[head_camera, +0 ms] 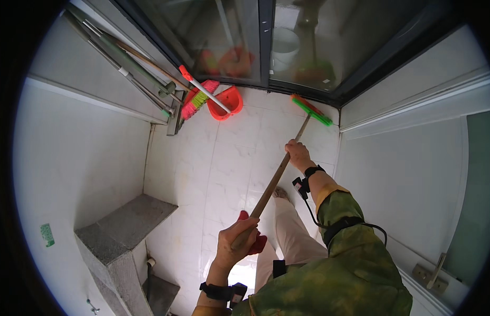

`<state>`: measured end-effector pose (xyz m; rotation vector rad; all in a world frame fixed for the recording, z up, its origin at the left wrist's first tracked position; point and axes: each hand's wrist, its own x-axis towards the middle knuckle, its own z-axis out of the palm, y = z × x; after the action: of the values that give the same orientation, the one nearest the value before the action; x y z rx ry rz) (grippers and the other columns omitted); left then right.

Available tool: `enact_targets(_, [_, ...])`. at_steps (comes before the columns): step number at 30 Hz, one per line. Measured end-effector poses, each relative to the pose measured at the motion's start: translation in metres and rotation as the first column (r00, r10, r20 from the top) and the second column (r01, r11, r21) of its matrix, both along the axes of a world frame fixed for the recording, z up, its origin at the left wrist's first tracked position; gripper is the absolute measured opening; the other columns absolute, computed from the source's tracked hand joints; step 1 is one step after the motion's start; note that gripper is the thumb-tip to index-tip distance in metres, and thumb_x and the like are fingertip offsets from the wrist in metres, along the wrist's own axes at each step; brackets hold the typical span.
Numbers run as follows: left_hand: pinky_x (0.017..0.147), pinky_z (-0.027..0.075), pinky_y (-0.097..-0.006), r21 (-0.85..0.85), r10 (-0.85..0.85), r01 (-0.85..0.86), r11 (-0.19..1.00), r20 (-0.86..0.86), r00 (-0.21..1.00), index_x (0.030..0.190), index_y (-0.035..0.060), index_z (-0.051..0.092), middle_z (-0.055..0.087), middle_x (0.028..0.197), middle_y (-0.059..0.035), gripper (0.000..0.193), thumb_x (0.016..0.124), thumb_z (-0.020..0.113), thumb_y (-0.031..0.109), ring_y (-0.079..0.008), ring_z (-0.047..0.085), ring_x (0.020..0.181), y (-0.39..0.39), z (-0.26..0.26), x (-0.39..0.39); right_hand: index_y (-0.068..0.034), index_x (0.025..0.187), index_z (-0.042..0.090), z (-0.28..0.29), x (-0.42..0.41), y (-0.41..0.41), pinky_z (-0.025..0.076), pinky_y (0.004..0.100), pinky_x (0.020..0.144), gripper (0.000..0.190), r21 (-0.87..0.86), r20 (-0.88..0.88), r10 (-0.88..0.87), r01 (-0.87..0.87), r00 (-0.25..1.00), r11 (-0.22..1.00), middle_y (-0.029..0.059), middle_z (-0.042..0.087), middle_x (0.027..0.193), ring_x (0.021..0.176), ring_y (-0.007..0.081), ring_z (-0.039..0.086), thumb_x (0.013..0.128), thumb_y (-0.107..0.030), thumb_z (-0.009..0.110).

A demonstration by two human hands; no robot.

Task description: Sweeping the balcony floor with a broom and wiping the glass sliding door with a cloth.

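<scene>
Both my hands grip the wooden handle (273,182) of a broom. My left hand (238,237) wraps around its upper end, with a red cloth (257,244) also caught in or against that hand. Lower on the shaft, my right hand (298,153) closes around the wood, arm stretched forward. The broom head (314,113), green with orange bristles, is on the white tiled floor close to the right-hand corner, by the bottom of the dark-framed glass door (304,47). How far the cloth runs under the left fingers is hidden.
A red dustpan (229,103) and a pink-and-yellow broom (199,100) stand at the far left corner. Several long-handled tools (130,67) lean there. A grey stone ledge (126,221) juts from the left wall. On the right is a white door (410,177) with a handle (436,270).
</scene>
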<state>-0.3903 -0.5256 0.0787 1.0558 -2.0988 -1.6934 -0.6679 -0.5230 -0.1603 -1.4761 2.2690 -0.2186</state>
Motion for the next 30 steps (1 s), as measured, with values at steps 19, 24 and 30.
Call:
enact_targets(19, [0.053, 0.042, -0.0201, -0.106, 0.529, -0.519, 0.848, 0.227, 0.818, 0.078, -0.0021, 0.059, 0.060, 0.066, -0.0099, 0.010, 0.072, 0.055, 0.005, -0.0120, 0.056, 0.057, 0.065, 0.167, 0.146, -0.002, 0.077, 0.053, 0.094, 0.210, -0.021, 0.046, 0.0398, 0.055, 0.012, -0.196, 0.295, 0.698, -0.673, 0.653, 0.713, 0.0140, 0.050, 0.084, 0.065, 0.0302, 0.056, 0.070, -0.010, 0.047])
enact_targets(24, [0.051, 0.041, -0.0199, 0.042, 0.543, -0.560, 0.827, 0.194, 0.817, 0.080, 0.0012, 0.059, 0.057, 0.064, -0.0058, 0.012, 0.071, 0.055, -0.005, -0.0091, 0.053, 0.056, 0.086, 0.077, 0.156, -0.002, 0.080, 0.055, 0.085, 0.221, -0.008, 0.048, 0.0377, 0.060, 0.014, 0.059, 0.228, 0.662, -0.689, 0.714, 0.723, 0.0149, 0.052, 0.088, 0.073, 0.0302, 0.058, 0.068, -0.009, 0.053])
enact_targets(30, [0.049, 0.039, -0.0197, -0.046, 0.648, -0.660, 0.750, 0.250, 0.720, 0.078, 0.0001, 0.059, 0.057, 0.062, -0.0064, 0.011, 0.069, 0.056, -0.005, -0.0086, 0.052, 0.054, 0.148, 0.094, 0.245, 0.000, 0.076, 0.058, 0.062, 0.353, 0.039, 0.048, 0.0376, 0.061, 0.014, 0.063, 0.335, 0.730, -0.787, 0.596, 0.614, 0.0171, 0.053, 0.090, 0.075, 0.0317, 0.058, 0.064, -0.005, 0.051])
